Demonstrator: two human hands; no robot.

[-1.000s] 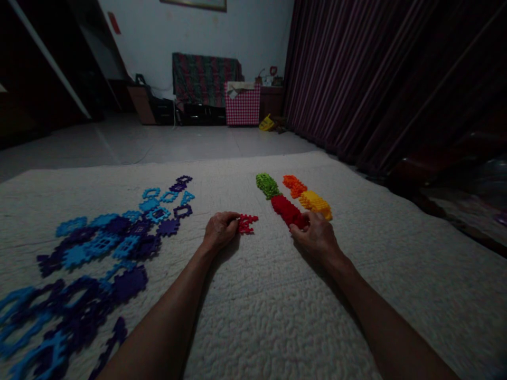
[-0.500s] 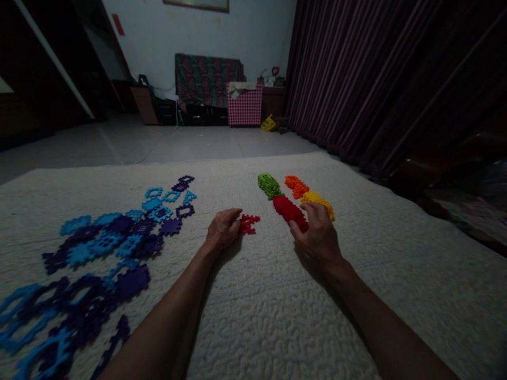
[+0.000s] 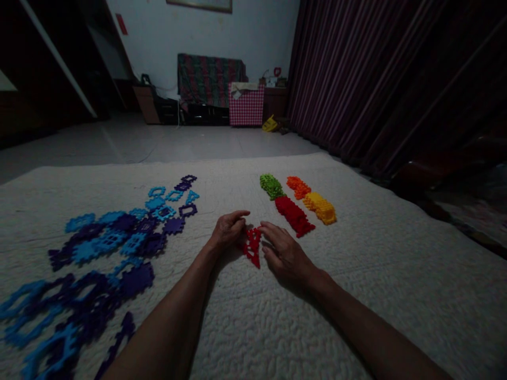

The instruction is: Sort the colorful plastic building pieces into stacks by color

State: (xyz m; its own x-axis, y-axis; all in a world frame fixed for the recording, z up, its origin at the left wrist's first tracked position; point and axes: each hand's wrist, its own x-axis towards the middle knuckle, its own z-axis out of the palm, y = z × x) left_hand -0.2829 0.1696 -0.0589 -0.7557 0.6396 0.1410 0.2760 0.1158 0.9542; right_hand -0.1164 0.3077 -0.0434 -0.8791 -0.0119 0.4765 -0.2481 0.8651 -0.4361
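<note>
In the middle of the quilt, my left hand (image 3: 229,230) is closed on the left side of some red toothed toy pieces (image 3: 252,244). They have cut-out openings, and a pointed corner sticks down toward me. Just to the right is my right hand (image 3: 285,254), its thumb and fingers apart, the fingertips close to the pieces' right edge. Whether they touch it I cannot tell. Beyond lies a row of red pieces (image 3: 293,215) packed together, its near end tilted over. A green row (image 3: 271,187), an orange row (image 3: 298,187) and a yellow row (image 3: 320,208) adjoin it.
Loose blue pieces (image 3: 106,240) and purple pieces (image 3: 137,279) spread over the left of the pale quilt (image 3: 253,327). Past its far edge are tiled floor (image 3: 206,142), a red checked cloth (image 3: 246,108) and a yellow item (image 3: 270,124). Dark curtains (image 3: 356,79) hang at the right.
My right hand has moved left and toward me, from the red row to beside my left hand. A red piece with a pointed corner now shows between the hands.
</note>
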